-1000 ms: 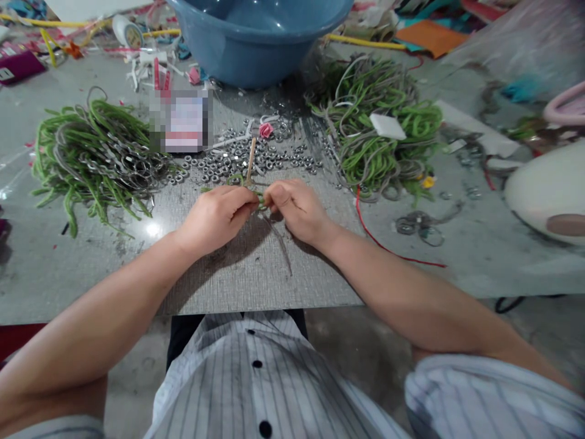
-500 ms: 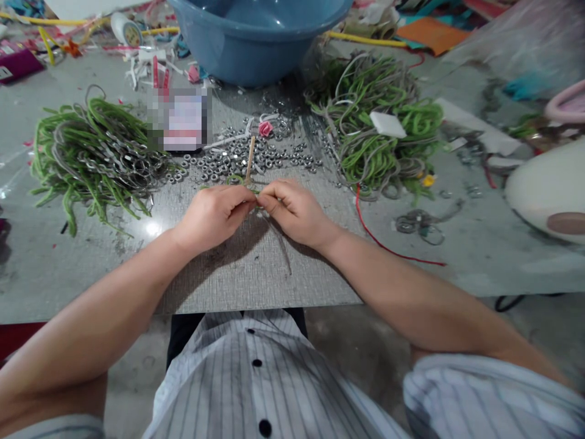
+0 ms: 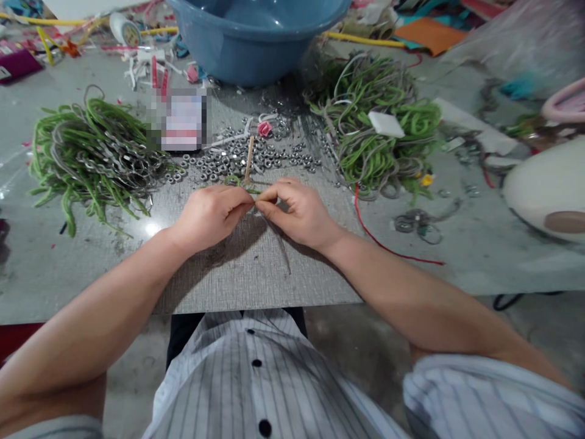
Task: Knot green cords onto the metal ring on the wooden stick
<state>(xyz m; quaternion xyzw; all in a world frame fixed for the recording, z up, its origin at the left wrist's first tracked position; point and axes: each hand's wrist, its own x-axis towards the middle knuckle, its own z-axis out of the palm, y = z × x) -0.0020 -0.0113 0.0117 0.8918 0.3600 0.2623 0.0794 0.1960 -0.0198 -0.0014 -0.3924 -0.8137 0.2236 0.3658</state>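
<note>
My left hand (image 3: 210,214) and my right hand (image 3: 295,210) meet over the grey board (image 3: 256,268), fingers pinched together. Between them runs a thin green cord (image 3: 234,181) with a small loop showing just beyond the left fingers. A grey strand (image 3: 283,250) trails from under the right hand toward me. A thin wooden stick (image 3: 249,160) stands just behind the fingers. Several small metal nuts (image 3: 228,161) lie scattered beyond the hands.
A pile of green and grey cords (image 3: 91,152) lies at the left, another pile (image 3: 379,128) at the right with a white piece on it. A blue basin (image 3: 260,36) stands at the back. A red wire (image 3: 388,244) lies right of my arm.
My right hand's fingers have shifted slightly left and up against the left hand's fingertips. The hands otherwise stay in place.
</note>
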